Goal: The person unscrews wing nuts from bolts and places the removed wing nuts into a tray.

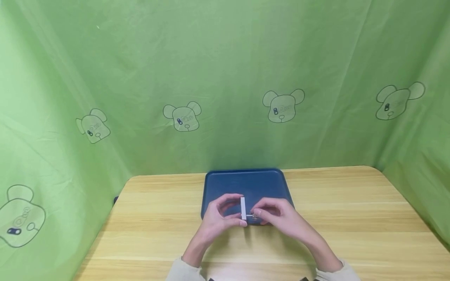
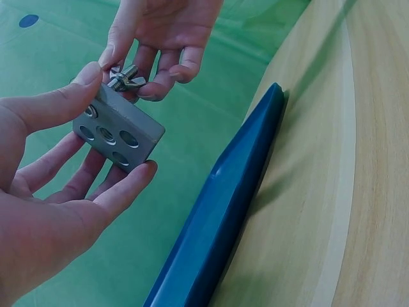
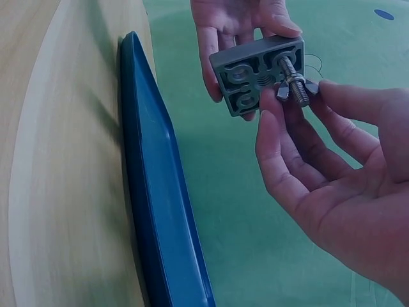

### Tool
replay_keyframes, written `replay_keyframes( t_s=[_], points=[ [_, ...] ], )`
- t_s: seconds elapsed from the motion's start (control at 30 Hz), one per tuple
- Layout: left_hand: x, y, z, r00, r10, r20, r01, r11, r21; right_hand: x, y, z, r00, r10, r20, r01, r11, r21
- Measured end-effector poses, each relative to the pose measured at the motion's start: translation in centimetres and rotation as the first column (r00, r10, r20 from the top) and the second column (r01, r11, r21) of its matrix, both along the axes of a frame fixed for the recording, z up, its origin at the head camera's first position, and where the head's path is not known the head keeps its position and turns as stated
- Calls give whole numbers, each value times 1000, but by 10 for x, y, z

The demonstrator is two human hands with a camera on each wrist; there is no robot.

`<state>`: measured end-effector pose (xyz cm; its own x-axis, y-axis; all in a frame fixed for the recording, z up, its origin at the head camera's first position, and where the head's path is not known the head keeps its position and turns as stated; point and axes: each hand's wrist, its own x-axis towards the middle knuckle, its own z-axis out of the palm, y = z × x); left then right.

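Note:
My left hand (image 1: 215,219) holds a small grey block (image 2: 118,125) by its edges, thumb on one side and fingers on the other. Several round holes show on its face in the left wrist view; the right wrist view shows its ribbed, hollow back. A threaded bolt (image 3: 298,94) runs through the block near one corner and sticks out of that back. On the bolt sits a metal wing nut (image 3: 283,93), part way along the thread. My right hand (image 1: 283,216) pinches the wing nut between thumb and fingers. Both hands are raised over the tray's near edge.
A dark blue tray (image 1: 246,183) lies on the wooden table (image 1: 151,222), towards its far edge. Green curtains (image 1: 228,58) printed with bear heads hang behind and at both sides. A small dark object (image 1: 115,200) shows at the table's left edge.

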<state>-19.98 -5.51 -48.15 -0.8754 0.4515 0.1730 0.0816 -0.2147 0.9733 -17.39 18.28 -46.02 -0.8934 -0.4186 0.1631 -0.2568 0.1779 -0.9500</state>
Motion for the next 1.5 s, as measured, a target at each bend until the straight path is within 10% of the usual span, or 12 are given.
replay_keyframes(
  t_s=[1.5],
  points=[
    [0,1,-1,1000,-1,-1,1,1000,3,1,1,-1,998,8,-57,-7,1000,28]
  ],
)
